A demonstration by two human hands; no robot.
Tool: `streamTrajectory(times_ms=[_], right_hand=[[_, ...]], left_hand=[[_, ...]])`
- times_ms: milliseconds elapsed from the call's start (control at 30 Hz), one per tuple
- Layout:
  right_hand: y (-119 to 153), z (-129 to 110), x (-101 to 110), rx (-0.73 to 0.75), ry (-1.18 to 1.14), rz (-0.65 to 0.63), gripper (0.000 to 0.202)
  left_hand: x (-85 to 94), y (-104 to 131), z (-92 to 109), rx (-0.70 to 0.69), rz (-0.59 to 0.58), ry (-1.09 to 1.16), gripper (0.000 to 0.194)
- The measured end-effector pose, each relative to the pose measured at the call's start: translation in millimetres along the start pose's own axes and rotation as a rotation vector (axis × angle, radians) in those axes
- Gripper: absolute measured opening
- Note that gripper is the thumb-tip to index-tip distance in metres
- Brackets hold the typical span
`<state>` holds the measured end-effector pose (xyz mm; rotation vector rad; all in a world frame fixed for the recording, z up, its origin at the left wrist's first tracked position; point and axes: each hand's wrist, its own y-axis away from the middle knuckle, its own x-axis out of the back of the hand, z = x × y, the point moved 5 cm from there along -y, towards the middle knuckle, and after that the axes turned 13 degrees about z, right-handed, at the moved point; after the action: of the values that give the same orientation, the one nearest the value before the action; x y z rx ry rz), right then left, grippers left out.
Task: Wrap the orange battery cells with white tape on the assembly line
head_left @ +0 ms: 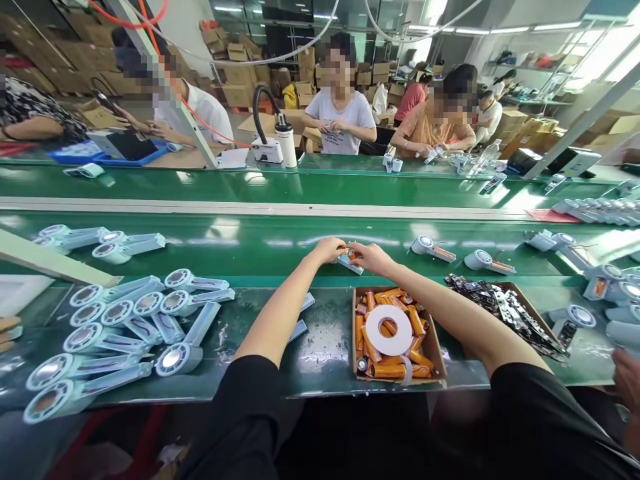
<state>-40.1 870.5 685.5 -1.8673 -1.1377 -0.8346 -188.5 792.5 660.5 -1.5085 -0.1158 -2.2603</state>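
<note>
Over the green belt, my left hand point(329, 249) and my right hand point(374, 259) meet, both with closed fingers. Between them is a light-blue handheld fan housing point(351, 265), its handle pointing toward me. My left hand grips its far end, mostly hidden by the fingers. Something orange, like a battery cell point(352, 253), shows at the fingertips of my right hand. Below my arms sits a cardboard box point(440, 363) of orange battery cells point(419, 343), with a white tape roll point(373, 331) on top. Two light-blue handles point(299, 330) stick out beside my left forearm.
Several fan housings point(117, 313) lie grouped at the left. Two with orange cells point(431, 248) rest on the belt to the right. A box of circuit boards point(520, 313) stands by my right forearm. Co-workers point(341, 100) sit across the line; another person's hand point(627, 377) shows at the right edge.
</note>
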Motion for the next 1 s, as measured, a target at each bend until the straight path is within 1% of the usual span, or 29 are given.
streamTrajectory(times_ms=[133,233,367,467,600,800,933,1000], right_hand=[[6.6,3.2,-3.6,-0.028,0.099,-0.058,0.046],[8.2,6.4,-2.5,-0.065,0.162,-0.074,0.054],[8.1,11.2,-2.4,-0.112,0.248,-0.114,0.043],[8.3,12.2,-4.3,-0.140,0.319,-0.147,0.045],[8.4,7.0,-3.8,-0.117,0.407,-0.204,0.048],[14.8,2.3,5.5,-0.042,0.463,-0.286,0.047],[14.9,-2.8,-3.3,-0.031,0.481,-0.328,0.049],[10.1,-5.8,-6.1,-0.042,0.472,-0.347,0.046]], left_hand=[[-4.4,-2.7,5.7,0.018,0.006,0.005,0.025],[-6.6,-4.5,9.5,0.034,0.010,-0.004,0.025],[-9.7,-4.9,13.7,0.049,0.023,-0.007,0.026],[-12.2,-3.9,17.2,0.058,0.038,-0.003,0.025],[-13.3,-2.0,24.0,0.072,0.049,-0.007,0.023],[-10.4,-1.4,31.6,0.096,0.080,0.012,0.029],[-12.5,-1.8,34.2,0.111,0.084,0.023,0.025],[-12.2,-2.1,37.7,0.123,0.085,0.019,0.025]])
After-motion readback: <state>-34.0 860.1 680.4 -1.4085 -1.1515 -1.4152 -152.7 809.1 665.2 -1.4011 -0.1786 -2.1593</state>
